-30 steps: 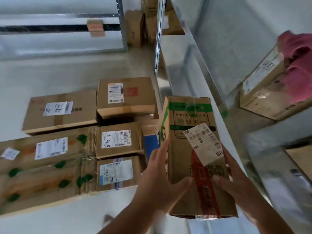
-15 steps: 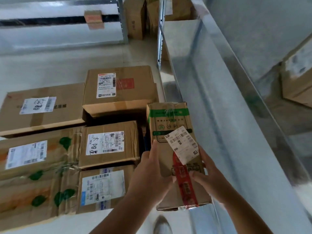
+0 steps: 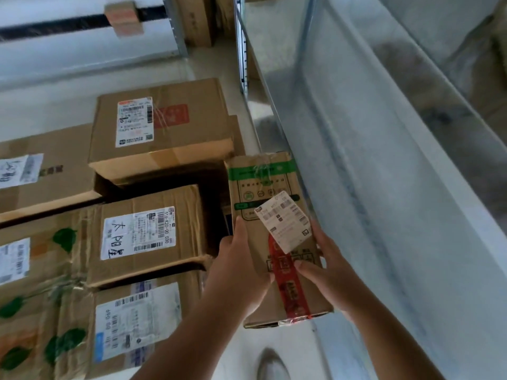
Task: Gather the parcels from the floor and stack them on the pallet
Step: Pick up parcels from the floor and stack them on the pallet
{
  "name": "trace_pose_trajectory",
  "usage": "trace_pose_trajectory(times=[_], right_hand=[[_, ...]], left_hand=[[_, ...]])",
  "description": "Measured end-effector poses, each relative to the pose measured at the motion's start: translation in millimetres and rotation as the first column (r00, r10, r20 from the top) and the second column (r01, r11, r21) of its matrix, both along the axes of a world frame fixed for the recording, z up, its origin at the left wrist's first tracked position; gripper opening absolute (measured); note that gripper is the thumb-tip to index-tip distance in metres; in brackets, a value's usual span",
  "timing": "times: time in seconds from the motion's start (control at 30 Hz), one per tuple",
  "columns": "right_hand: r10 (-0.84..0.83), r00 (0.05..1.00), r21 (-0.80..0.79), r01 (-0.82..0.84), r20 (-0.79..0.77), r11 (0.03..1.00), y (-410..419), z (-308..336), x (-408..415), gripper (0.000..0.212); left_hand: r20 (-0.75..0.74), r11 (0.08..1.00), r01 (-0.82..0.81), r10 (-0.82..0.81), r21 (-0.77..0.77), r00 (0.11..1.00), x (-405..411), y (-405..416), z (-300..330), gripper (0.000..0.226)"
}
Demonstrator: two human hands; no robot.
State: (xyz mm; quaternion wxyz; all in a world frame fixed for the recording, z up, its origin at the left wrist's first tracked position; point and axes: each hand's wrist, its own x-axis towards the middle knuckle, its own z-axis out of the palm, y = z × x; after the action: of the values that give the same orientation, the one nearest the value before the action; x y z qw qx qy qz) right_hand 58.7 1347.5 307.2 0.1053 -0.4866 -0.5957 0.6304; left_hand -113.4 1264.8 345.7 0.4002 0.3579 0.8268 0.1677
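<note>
Parcel (image 3: pixel 270 215) heads for the stack (image 3: pixel 153 237)
Left hand (image 3: pixel 238 272) & right hand (image 3: pixel 326 272) clamp opp. sides, each grip closed on it, prob. to lower it level beside stacked boxes.

Shelving unit (image 3: pixel 370 149): grey metal, right side, runs from near to far.
Upright post (image 3: pixel 175 23): metal, upper centre, standing on the floor.
Floor (image 3: pixel 68 97): pale, smooth.
Shoe (image 3: pixel 271 366): grey, bottom edge, blurred.
</note>
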Motion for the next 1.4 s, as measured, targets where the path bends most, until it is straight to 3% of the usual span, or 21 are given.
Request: trace_pose_trajectory(times=[0.13, 0.47, 0.63, 0.7, 0.83, 0.97, 1.1, 1.27, 1.4], right_hand=[[0.027, 0.999, -0.047, -0.025, 0.032, 0.999, -2.2, -30.4, -5.9, 0.088], [0.11, 0.99, -0.058, -0.105, 0.088, 0.993, 7.8, -74.3, -37.0, 0.096], [0.111, 0.988, -0.015, -0.11, 0.108, 0.994, 5.7, -83.0, -41.9, 0.096], [0.137, 0.984, -0.002, -0.137, 0.111, 0.991, 6.7, -89.6, -42.3, 0.101], [0.167, 0.972, 0.056, -0.179, 0.165, 0.982, 8.6, -89.3, -41.0, 0.097], [0.2, 0.945, 0.075, -0.226, 0.26, 0.971, 6.7, -92.5, -43.4, 0.099], [0.19, 0.955, 0.061, -0.209, 0.228, 0.976, 9.3, -91.1, -38.1, 0.095], [0.12, 0.976, 0.018, -0.126, 0.184, 0.992, 4.6, -96.7, -28.3, 0.096], [0.046, 0.985, 0.0, -0.047, 0.167, 0.999, 0.3, -101.2, -15.8, 0.094]], left_hand=[[-0.009, 0.998, -0.051, 0.05, -0.034, 0.999, -0.2, 0.3, -22.8, 0.1], [-0.142, 0.982, -0.104, 0.082, -0.157, 0.986, -0.6, -2.9, -68.7, 0.107], [-0.201, 0.982, 0.0, -0.038, -0.187, 0.979, 16.1, -4.8, -77.4, 0.094], [-0.192, 0.991, 0.036, -0.062, -0.133, 0.979, 18.3, -5.1, -80.6, 0.094], [-0.297, 0.981, 0.166, -0.188, -0.099, 0.936, 17.7, -7.7, -83.9, 0.101], [-0.321, 0.946, 0.251, -0.308, -0.206, 0.896, 22.9, -10.8, -87.6, 0.121], [-0.307, 0.961, 0.223, -0.265, -0.165, 0.914, 22.6, -12.3, -94.3, 0.129], [-0.326, 0.959, 0.251, -0.28, -0.129, 0.903, 22.3, -12.1, -88.1, 0.121], [-0.265, 0.964, 0.202, -0.152, 0.171, 0.952, 34.1, -38.1, -68.4, 0.096]])
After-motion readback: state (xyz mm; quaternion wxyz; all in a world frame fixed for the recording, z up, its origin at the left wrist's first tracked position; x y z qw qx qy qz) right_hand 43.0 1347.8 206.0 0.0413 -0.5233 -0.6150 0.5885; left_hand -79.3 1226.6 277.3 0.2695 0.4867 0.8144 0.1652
